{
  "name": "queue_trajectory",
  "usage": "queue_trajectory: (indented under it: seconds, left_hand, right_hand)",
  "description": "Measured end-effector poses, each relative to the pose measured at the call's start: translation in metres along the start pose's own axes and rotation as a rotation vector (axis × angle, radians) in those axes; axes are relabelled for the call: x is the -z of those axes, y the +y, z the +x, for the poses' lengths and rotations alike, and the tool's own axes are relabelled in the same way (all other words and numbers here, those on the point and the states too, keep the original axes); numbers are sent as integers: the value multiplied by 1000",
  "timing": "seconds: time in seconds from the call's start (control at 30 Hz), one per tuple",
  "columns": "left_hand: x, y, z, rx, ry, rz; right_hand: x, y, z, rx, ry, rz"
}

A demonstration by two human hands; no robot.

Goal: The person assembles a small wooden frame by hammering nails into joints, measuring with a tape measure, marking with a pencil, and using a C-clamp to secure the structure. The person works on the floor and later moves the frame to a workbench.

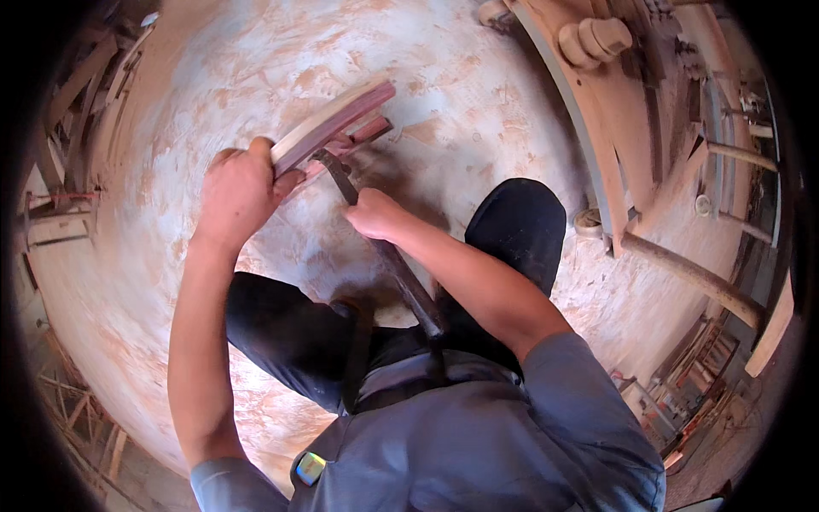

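My left hand (239,189) is closed around the near end of a slightly curved wooden piece (334,124), pale on one face and purplish-red on the other. It slants up and to the right above the floor. My right hand (375,213) grips a long dark hand tool (408,286) close to its narrow end. That end (334,169) is bent and lies against or just beside the wood's lower side; contact is hard to tell. The tool's other end points back to my lap. Beneath the wooden piece lies another reddish wood piece (372,130), partly hidden.
I sit low over a whitish, dust-smeared floor (213,77), knees apart. At the right stands a large wooden frame (589,128) with turned knobs (595,41) and a round leg (691,277). Stacked timber (77,102) lines the left rim. A small round object (589,223) sits by the frame.
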State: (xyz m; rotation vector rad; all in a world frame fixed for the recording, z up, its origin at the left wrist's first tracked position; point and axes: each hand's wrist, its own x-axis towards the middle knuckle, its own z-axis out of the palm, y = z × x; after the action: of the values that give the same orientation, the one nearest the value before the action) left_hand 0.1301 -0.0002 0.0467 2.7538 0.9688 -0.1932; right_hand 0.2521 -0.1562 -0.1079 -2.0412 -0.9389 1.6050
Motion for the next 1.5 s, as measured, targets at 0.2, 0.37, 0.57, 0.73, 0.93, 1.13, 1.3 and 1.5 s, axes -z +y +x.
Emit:
queue_trajectory:
  seconds: [0.2, 0.37, 0.57, 0.73, 0.93, 1.13, 1.3, 1.5]
  left_hand:
    - [-3, -3, 2, -31, -39, -33]
    - [2, 2, 2, -23, -67, -8]
    - [-2, 0, 1, -28, -56, -5]
    - [-1, -3, 1, -31, -83, -23]
    - [-3, 2, 5, -68, 19, 30]
    - [2, -1, 4, 46, -138, -50]
    - [1, -4, -3, 39, -48, -118]
    - [-16, -14, -2, 8, 58, -170]
  right_hand:
    - [-13, -16, 8, -221, 150, 42]
    - [-8, -20, 8, -112, 17, 57]
    - [7, -16, 5, -205, 8, 136]
    - [-4, -18, 11, -149, 34, 120]
    - [-28, 6, 24, -119, 100, 70]
    - [35, 30, -22, -295, -196, 477]
    - [102, 8, -34, -429, -128, 582]
    - [135, -18, 8, -394, -123, 482]
